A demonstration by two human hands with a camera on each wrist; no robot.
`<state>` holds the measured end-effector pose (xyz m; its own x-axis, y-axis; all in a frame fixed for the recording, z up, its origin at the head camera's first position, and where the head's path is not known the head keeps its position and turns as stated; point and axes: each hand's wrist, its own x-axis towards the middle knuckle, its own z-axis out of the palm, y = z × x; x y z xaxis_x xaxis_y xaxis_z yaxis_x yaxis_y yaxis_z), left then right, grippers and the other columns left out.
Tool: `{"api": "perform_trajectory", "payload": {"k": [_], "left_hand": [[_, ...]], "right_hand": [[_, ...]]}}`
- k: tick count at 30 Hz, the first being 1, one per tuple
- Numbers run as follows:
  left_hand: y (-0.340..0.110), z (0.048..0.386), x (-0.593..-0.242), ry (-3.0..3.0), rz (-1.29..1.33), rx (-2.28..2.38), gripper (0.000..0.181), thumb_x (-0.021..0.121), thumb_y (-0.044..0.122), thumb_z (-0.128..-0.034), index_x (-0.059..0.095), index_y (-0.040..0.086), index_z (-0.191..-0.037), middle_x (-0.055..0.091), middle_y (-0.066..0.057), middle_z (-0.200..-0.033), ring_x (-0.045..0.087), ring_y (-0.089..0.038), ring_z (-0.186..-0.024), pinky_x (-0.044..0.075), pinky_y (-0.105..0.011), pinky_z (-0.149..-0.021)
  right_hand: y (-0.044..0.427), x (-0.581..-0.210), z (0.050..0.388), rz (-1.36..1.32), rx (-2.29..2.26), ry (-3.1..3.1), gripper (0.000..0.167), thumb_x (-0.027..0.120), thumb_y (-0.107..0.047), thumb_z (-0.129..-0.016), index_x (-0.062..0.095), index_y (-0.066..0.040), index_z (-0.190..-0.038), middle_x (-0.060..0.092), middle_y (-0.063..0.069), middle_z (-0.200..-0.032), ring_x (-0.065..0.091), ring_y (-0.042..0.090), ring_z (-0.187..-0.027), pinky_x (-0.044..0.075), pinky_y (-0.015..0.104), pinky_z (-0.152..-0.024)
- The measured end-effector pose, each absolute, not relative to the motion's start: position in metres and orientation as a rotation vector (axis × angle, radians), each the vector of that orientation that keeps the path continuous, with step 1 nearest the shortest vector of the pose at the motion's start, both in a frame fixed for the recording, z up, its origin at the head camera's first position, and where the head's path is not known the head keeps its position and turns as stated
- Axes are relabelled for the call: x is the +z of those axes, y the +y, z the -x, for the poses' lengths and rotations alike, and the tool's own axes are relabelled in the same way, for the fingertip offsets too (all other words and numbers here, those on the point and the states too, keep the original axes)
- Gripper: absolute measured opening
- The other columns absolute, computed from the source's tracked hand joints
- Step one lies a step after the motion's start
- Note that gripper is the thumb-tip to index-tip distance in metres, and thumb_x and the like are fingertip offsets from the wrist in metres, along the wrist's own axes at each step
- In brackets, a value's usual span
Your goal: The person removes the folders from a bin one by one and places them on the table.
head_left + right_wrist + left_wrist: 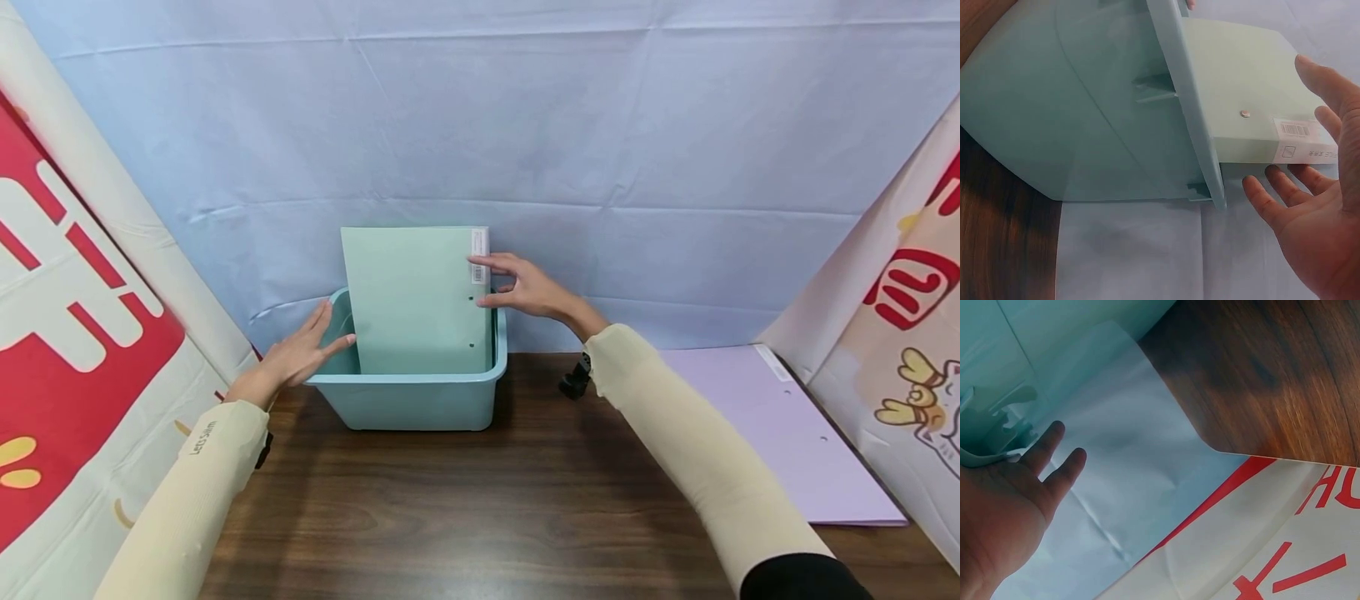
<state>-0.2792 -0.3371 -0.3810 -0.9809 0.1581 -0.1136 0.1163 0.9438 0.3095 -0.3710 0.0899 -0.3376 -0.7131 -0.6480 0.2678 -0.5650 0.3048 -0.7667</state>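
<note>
A pale green ring binder or file folder stands upright in a blue-green plastic bin, its upper part above the rim. A white barcode label wraps the binder's spine edge. My right hand is at the binder's right edge, with fingers spread and relaxed around the spine; they seem not to grip it. My left hand lies at the bin's left rim, fingers extended and thumb pointing toward the binder's left edge. In the left wrist view, that hand covers part of the rim.
A lilac folder lies flat on the dark wooden table at the right, under my right forearm. Behind the bin hangs a pale blue cloth. Printed cloths with red figures stand at both sides.
</note>
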Motion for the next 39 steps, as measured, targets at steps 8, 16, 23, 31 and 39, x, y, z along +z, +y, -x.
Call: {"api": "perform_trajectory", "payload": {"k": [8, 16, 23, 31, 39], "left_hand": [[-0.338, 0.28, -0.381, 2.965, -0.214, 0.473, 0.101, 0.029, 0.079, -0.1029, -0.013, 0.017, -0.17, -0.017, -0.008, -0.178, 0.008, -0.05, -0.16, 0.013, -0.084, -0.115], [-0.34, 0.281, -0.384, 2.967, -0.219, 0.478, 0.103, 0.027, 0.082, -0.1015, -0.013, 0.016, -0.17, -0.017, -0.008, -0.178, 0.007, -0.049, -0.161, 0.013, -0.083, -0.115], [-0.34, 0.282, -0.383, 2.966, -0.221, 0.491, 0.102, 0.028, 0.081, -0.1019, -0.013, 0.016, -0.17, -0.017, -0.008, -0.178, 0.006, -0.049, -0.161, 0.012, -0.082, -0.116], [-0.339, 0.282, -0.383, 2.961, -0.223, 0.498, 0.102, 0.028, 0.081, -0.102, -0.014, 0.016, -0.169, -0.018, -0.008, -0.177, 0.006, -0.049, -0.161, 0.011, -0.082, -0.116], [-0.338, 0.282, -0.383, 2.955, -0.221, 0.506, 0.099, 0.03, 0.077, -0.1041, -0.015, 0.017, -0.169, -0.019, -0.008, -0.177, 0.004, -0.048, -0.161, 0.01, -0.082, -0.117]], "right_hand": [[0.079, -0.336, 0.379, 1.129, -1.4, 2.499, 0.074, 0.084, -0.032, -0.094, 0.05, -0.031, -0.16, 0.041, 0.005, -0.165, 0.042, 0.028, -0.15, 0.046, 0.052, -0.115], [0.064, -0.332, 0.381, 1.063, -1.5, 2.43, 0.074, 0.085, -0.031, -0.093, 0.052, -0.033, -0.158, 0.037, -0.002, -0.169, 0.041, 0.022, -0.15, 0.045, 0.053, -0.112], [0.053, -0.337, 0.385, 0.966, -1.647, 2.375, 0.071, 0.087, -0.022, -0.091, 0.057, -0.031, -0.155, 0.05, 0.003, -0.16, 0.057, 0.022, -0.12, 0.051, 0.041, -0.088], [0.046, -0.344, 0.388, 0.867, -1.754, 2.378, 0.071, 0.089, -0.011, -0.087, 0.062, -0.028, -0.151, 0.053, 0.006, -0.158, 0.058, 0.024, -0.132, 0.053, 0.046, -0.099], [0.042, -0.35, 0.381, 0.748, -1.906, 2.377, 0.071, 0.086, 0.003, -0.085, 0.066, -0.026, -0.147, 0.059, 0.007, -0.152, 0.063, 0.028, -0.13, 0.057, 0.05, -0.101]]}}
